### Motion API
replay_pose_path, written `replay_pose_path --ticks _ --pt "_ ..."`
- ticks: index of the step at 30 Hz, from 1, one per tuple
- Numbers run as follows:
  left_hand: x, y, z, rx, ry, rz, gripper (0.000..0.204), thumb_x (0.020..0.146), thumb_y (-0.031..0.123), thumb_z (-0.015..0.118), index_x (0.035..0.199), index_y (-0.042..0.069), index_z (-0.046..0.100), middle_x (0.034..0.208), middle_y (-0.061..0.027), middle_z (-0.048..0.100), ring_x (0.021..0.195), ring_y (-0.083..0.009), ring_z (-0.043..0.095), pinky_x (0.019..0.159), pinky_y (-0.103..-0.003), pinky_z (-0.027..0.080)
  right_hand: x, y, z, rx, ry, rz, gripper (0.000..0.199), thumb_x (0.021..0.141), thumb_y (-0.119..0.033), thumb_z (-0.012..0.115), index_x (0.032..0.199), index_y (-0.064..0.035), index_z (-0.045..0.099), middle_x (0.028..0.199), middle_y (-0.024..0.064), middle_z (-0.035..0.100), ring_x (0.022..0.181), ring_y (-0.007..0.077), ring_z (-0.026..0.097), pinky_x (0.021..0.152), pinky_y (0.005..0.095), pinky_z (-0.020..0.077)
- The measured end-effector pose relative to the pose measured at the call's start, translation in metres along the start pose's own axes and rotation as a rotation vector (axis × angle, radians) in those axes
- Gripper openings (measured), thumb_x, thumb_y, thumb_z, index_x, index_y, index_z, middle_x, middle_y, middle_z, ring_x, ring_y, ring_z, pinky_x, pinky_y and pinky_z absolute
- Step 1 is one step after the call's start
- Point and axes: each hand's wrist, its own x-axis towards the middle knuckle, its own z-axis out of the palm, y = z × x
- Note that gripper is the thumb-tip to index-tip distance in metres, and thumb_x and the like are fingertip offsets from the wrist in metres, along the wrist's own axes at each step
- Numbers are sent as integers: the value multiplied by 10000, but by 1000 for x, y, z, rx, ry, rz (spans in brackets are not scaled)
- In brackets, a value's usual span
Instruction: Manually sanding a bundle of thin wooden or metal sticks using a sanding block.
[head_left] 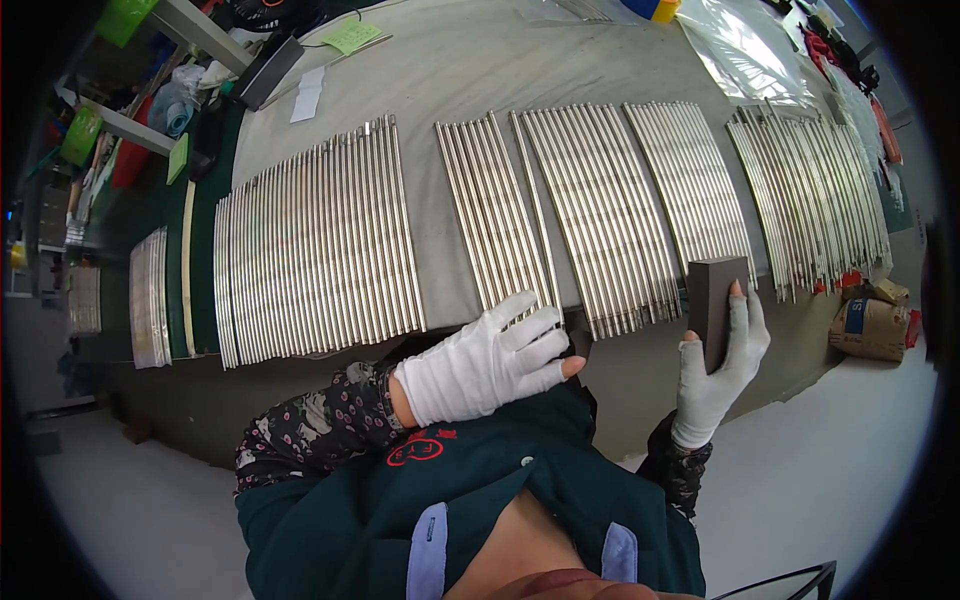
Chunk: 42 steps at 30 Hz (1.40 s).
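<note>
My left hand [490, 360], in a white glove with a bare thumb tip, lies over the near ends of a group of shiny metal rods [490, 210]. Its fingers are stretched out and a little apart, and they seem to touch the rod ends. A single rod [534, 210] lies just right of that group, slightly apart from it. My right hand [725, 365], gloved in white with bare fingertips, grips a dark brown-grey rectangular block [710, 300] between thumb and fingers. The block is held at the table's front edge, by the near ends of another rod group [690, 175].
More rods lie side by side in a wide group [315, 250] at left, a middle group [600, 210] and a far-right group [810, 200]. Clear plastic sheeting [745, 50] covers the back right. A cardboard box [868, 328] stands beyond the table's right end.
</note>
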Motion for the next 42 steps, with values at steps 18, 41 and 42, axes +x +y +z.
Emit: replay_pose_path --ticks 18,41,42 --pt "43 -6 -3 -26 -129 -38 798 665 340 770 1338 133 394 1448 -135 322 1348 -308 308 1077 -541 265 -1 5 -6 -29 1 27 677 654 -200 682 1294 -50 521 1300 219 460 1121 347 426 960 445 363" --pt "47 -124 -29 235 -146 -191 648 912 493 456 1426 118 337 1504 -139 282 1386 -359 247 1113 -556 171 29 -26 6 -110 -214 -93 656 643 -202 723 1263 -89 540 1252 238 458 1071 374 441 922 453 386" --pt "47 -124 -28 230 -148 -184 648 912 493 456 1426 118 337 1504 -139 282 1386 -359 247 1113 -556 171 29 -27 7 -116 -236 -100 652 641 -202 726 1257 -90 543 1242 237 460 1062 377 442 912 455 392"
